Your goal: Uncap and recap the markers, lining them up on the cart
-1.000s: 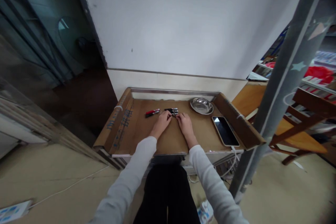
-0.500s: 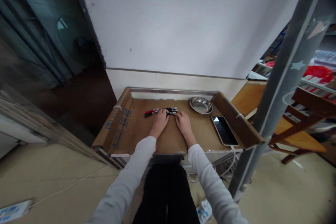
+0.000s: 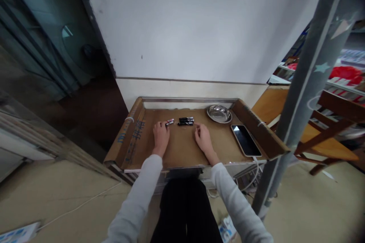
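Note:
Black lighters with silvery ends, as far as their small shapes show, lie side by side in a short stack in the middle of the cardboard-lined table. To their left, my left hand lies over other lighters, fingers curled around them; only their silvery right ends stick out past the fingertips. My right hand rests just right of the black lighters. Its fingers are loosely bent with a gap to the thumb, and nothing shows in it. Small light specks dot the cardboard between the two groups.
A round steel dish stands at the back right. In front of it lies a phone with a white cable plugged in. Folded cardboard walls edge the table's sides; a grey post rises at the right.
My left hand has left the black lighters and moved left onto the other lighters, covering their red ends. My right hand has drawn slightly right, away from the black ones.

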Tool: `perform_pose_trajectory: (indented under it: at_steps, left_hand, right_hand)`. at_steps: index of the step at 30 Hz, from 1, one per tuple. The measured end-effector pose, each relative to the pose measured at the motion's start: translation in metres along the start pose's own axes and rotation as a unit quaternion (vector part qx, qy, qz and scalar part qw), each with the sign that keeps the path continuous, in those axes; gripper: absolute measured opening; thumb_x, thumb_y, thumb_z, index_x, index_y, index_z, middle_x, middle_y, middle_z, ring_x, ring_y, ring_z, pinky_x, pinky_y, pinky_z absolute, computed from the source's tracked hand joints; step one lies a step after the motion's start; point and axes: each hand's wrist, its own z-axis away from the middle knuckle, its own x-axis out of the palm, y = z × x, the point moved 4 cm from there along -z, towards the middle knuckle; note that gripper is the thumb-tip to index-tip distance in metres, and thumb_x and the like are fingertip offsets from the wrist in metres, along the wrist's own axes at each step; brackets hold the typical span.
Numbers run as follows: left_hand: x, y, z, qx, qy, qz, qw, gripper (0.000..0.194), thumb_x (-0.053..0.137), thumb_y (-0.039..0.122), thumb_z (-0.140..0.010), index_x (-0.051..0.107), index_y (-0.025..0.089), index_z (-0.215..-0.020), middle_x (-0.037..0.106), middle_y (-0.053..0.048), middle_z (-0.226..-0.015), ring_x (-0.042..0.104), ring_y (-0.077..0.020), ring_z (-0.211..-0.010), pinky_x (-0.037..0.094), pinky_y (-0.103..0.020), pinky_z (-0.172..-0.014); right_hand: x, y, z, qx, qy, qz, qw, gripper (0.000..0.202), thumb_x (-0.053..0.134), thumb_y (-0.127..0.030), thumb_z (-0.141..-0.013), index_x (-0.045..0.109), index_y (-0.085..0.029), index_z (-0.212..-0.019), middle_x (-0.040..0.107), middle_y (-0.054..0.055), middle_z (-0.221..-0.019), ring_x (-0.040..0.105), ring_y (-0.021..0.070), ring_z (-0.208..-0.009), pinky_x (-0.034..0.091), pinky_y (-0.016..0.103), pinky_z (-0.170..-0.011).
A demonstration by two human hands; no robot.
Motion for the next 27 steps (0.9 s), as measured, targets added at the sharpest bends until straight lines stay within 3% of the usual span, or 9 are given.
perform_pose_trajectory:
  at_steps: [5, 9, 11, 13, 17, 18, 20, 24, 27]
  left_hand:
    - [-0.014, -0.018, 0.011, 0.004, -0.042, -0.019, 0.999, 0.02, 0.047, 0.026, -0.086, 0.06, 0.021, -0.1, 0.056, -0.009, -0.098, 0.049, -0.027, -0.096, 0.04, -0.043, -0.084]
    - [-0.023, -0.011, 0.024, 0.057, -0.092, 0.128, 0.986, 0.021, 0.043, 0.028, -0.089, 0.06, 0.021, -0.1, 0.057, -0.006, -0.098, 0.054, -0.0199, -0.094, 0.041, -0.037, -0.087]
    - [-0.026, 0.005, 0.028, 0.107, -0.128, 0.223, 0.96, 0.022, 0.041, 0.027, -0.09, 0.059, 0.023, -0.102, 0.056, -0.004, -0.096, 0.056, -0.0156, -0.091, 0.043, -0.031, -0.086]
    - [-0.03, 0.024, 0.027, 0.13, -0.124, 0.273, 0.945, 0.022, 0.043, 0.028, -0.089, 0.059, 0.025, -0.104, 0.057, -0.003, -0.095, 0.056, -0.0143, -0.089, 0.045, -0.028, -0.084]
    - [-0.038, 0.051, 0.015, 0.044, 0.03, 0.339, 0.939, 0.032, 0.056, 0.031, -0.082, 0.051, 0.022, -0.113, 0.057, -0.006, -0.102, 0.058, -0.0158, -0.091, 0.048, -0.03, -0.081]
    - [-0.037, 0.058, 0.013, 0.037, 0.044, 0.35, 0.935, 0.032, 0.056, 0.031, -0.082, 0.051, 0.021, -0.112, 0.057, -0.006, -0.104, 0.058, -0.0157, -0.09, 0.049, -0.03, -0.08]
    - [-0.032, 0.068, 0.01, 0.055, 0.041, 0.357, 0.932, 0.027, 0.053, 0.029, -0.084, 0.052, 0.021, -0.109, 0.058, -0.006, -0.104, 0.059, -0.0155, -0.09, 0.049, -0.03, -0.081]
    - [-0.021, 0.075, 0.009, 0.126, -0.012, 0.329, 0.936, 0.024, 0.05, 0.024, -0.085, 0.053, 0.021, -0.109, 0.061, -0.006, -0.103, 0.059, -0.016, -0.094, 0.047, -0.032, -0.087]
    - [-0.02, 0.072, 0.008, 0.111, -0.027, 0.344, 0.932, 0.025, 0.053, 0.025, -0.084, 0.053, 0.02, -0.109, 0.062, -0.005, -0.101, 0.06, -0.0153, -0.09, 0.048, -0.031, -0.084]
  right_hand:
    - [0.005, -0.017, 0.006, -0.013, -0.035, -0.057, 0.998, 0.025, 0.037, -0.023, -0.087, 0.057, -0.018, -0.101, 0.056, 0.009, -0.093, 0.051, 0.0196, -0.088, 0.041, 0.036, -0.083]
    - [0.016, -0.03, 0.004, 0.058, -0.017, -0.207, 0.977, 0.026, 0.043, -0.034, -0.086, 0.057, -0.019, -0.103, 0.057, 0.008, -0.099, 0.054, 0.0182, -0.089, 0.044, 0.033, -0.079]
    - [0.025, -0.034, 0.0, 0.125, -0.039, -0.324, 0.937, 0.029, 0.047, -0.04, -0.083, 0.058, -0.021, -0.102, 0.06, 0.005, -0.093, 0.056, 0.0149, -0.076, 0.046, 0.028, -0.067]
    - [0.032, -0.038, -0.003, 0.19, -0.084, -0.444, 0.871, 0.028, 0.05, -0.042, -0.081, 0.061, -0.02, -0.095, 0.062, 0.001, -0.077, 0.054, 0.0116, -0.06, 0.044, 0.024, -0.054]
    - [0.036, -0.036, -0.006, 0.303, -0.113, -0.619, 0.715, 0.016, 0.059, -0.031, -0.076, 0.064, -0.018, -0.084, 0.063, -0.001, -0.067, 0.053, 0.0077, -0.053, 0.043, 0.019, -0.051]
    - [0.036, -0.034, -0.006, 0.322, -0.115, -0.642, 0.686, 0.011, 0.059, -0.027, -0.076, 0.063, -0.018, -0.081, 0.063, -0.001, -0.068, 0.054, 0.0074, -0.054, 0.045, 0.019, -0.053]
    - [0.036, -0.029, -0.004, 0.339, -0.122, -0.663, 0.656, 0.006, 0.058, -0.022, -0.078, 0.062, -0.018, -0.076, 0.063, 0.0, -0.067, 0.055, 0.0079, -0.056, 0.047, 0.02, -0.057]
    - [0.037, -0.018, 0.004, 0.345, -0.142, -0.666, 0.646, 0.01, 0.054, -0.019, -0.081, 0.059, -0.018, -0.072, 0.063, 0.0, -0.064, 0.059, 0.0104, -0.06, 0.051, 0.023, -0.061]
    - [0.034, -0.014, 0.008, 0.372, -0.149, -0.679, 0.615, 0.011, 0.054, -0.016, -0.081, 0.061, -0.017, -0.073, 0.064, 0.001, -0.067, 0.061, 0.0095, -0.064, 0.053, 0.021, -0.065]
